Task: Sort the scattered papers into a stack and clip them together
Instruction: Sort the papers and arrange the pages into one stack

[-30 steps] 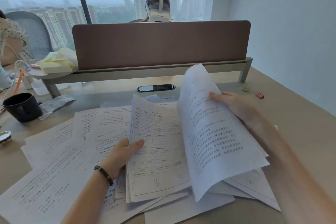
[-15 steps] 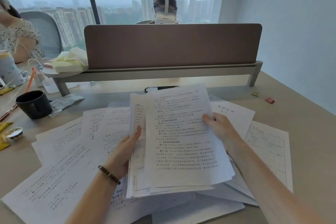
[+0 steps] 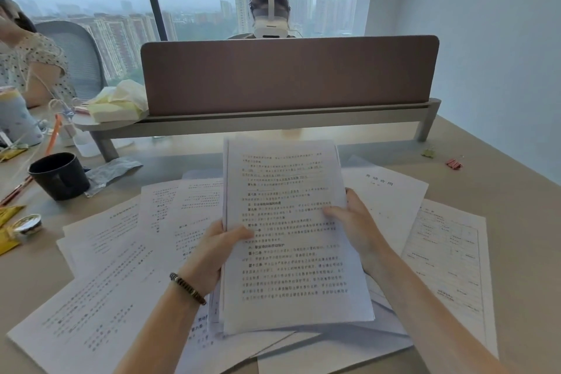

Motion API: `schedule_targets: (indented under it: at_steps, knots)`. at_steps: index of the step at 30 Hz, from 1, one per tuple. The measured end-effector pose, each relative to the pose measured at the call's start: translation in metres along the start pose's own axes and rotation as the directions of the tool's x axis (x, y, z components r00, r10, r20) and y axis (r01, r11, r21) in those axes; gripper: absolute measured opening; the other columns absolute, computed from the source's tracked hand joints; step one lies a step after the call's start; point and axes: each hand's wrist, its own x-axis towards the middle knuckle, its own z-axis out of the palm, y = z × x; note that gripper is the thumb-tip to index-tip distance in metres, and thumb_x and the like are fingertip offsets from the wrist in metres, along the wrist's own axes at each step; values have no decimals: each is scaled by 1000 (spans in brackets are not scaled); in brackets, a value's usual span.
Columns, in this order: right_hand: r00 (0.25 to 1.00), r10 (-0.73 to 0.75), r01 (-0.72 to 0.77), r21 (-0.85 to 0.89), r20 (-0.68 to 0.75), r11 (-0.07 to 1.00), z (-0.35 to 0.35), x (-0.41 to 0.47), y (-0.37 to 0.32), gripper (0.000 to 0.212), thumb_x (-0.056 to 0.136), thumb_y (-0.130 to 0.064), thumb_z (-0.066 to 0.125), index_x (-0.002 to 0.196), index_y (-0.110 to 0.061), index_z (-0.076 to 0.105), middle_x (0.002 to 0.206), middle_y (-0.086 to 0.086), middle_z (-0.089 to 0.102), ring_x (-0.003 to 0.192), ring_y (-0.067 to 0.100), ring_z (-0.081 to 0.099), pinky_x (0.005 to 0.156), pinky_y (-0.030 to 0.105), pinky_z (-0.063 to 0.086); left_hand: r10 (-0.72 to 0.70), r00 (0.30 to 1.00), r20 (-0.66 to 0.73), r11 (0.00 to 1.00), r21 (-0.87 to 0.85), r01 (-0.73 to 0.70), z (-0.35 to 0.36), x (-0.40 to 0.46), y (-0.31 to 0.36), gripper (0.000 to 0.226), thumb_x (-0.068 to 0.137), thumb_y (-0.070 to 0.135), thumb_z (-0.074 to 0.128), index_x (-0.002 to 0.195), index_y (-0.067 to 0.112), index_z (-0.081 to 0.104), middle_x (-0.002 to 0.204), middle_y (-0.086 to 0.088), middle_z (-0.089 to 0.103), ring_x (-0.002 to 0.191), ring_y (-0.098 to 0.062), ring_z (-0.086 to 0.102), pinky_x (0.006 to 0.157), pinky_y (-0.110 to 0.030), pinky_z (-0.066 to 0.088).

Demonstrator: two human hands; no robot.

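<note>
Stack [image 3: 291,237]: we held it up off the worktop [image 3: 501,191], to square edges prob.
L hand [image 3: 217,252]: fingers clamped on left edge.
R hand [image 3: 353,222]: fingers clamped on right edge.
Clips [image 3: 453,163]: far right, unused.

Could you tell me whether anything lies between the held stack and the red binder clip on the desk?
Only loose printed sheets on the beige desk lie between the held paper stack and the red binder clip; nothing solid blocks it.

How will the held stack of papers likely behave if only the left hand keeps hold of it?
The stack of papers would probably droop: it is thin sheets, now gripped at both side edges by the left hand and right hand. Its edges look slightly uneven, so sheets may fan or slide apart. It seems light.
</note>
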Motion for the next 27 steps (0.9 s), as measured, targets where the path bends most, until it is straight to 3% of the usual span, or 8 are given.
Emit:
schedule_targets:
  at_steps: [3, 6, 9, 13, 19, 23, 27]
  knots:
    - [986, -158, 156, -44, -49, 987, -1, -11, -15, 19, 97, -12, 63, 115, -17, 59, 108, 0, 76, 89, 21, 76, 74, 42, 64, 213, 976, -47, 971, 118, -206, 9, -7, 15, 19, 94, 8, 61, 108, 15, 71, 103, -4, 79, 92, -25, 76, 75, -42, 62]
    - [940, -328, 318, -107, -96, 942, -1, -22, -32, 17, 94, -13, 67, 110, -20, 66, 102, -7, 78, 87, 15, 76, 74, 37, 64, 415, 901, -128, 900, 200, -386, 16, -15, 26, 17, 93, 14, 64, 97, 29, 71, 89, 18, 78, 84, -5, 74, 65, -23, 61]
    - [906, -409, 400, -102, -105, 911, 1, -29, -37, 16, 99, -15, 60, 108, -26, 66, 102, -12, 76, 88, 11, 74, 73, 34, 62, 502, 855, -129, 861, 167, -480, 22, -23, 29, 23, 91, 12, 66, 100, 32, 69, 96, 21, 77, 92, -3, 73, 70, -22, 61]
    - [902, -425, 426, -5, -82, 905, 5, -36, -26, 20, 100, -22, 58, 120, -23, 62, 112, -6, 74, 100, 16, 71, 84, 40, 60, 479, 873, -96, 878, 66, -474, 23, -27, 17, 26, 83, 17, 68, 106, 27, 70, 106, 11, 77, 102, -13, 72, 81, -28, 60]
    - [932, -361, 362, 59, -26, 930, 7, -39, -2, 34, 98, -31, 56, 132, -30, 57, 124, -8, 70, 113, 18, 68, 91, 44, 57, 432, 897, -91, 901, 68, -427, 25, -29, 6, 29, 87, 11, 66, 112, 25, 67, 105, 15, 77, 100, -8, 71, 75, -20, 57]
    - [910, -414, 415, 28, -16, 910, 7, -41, -5, 31, 91, -39, 57, 118, -25, 52, 109, -17, 72, 101, 9, 70, 81, 36, 60, 439, 891, -114, 898, 27, -439, 24, -28, 8, 33, 80, 19, 68, 113, 25, 66, 105, 15, 77, 98, -6, 71, 75, -19, 58]
    - [902, -431, 431, 34, -12, 902, 10, -42, -1, 25, 96, -34, 52, 116, -20, 47, 102, -26, 71, 95, -3, 69, 72, 21, 57, 438, 890, -127, 899, 46, -436, 23, -25, 1, 31, 85, 16, 66, 114, 28, 66, 108, 15, 76, 102, -5, 70, 78, -19, 57]
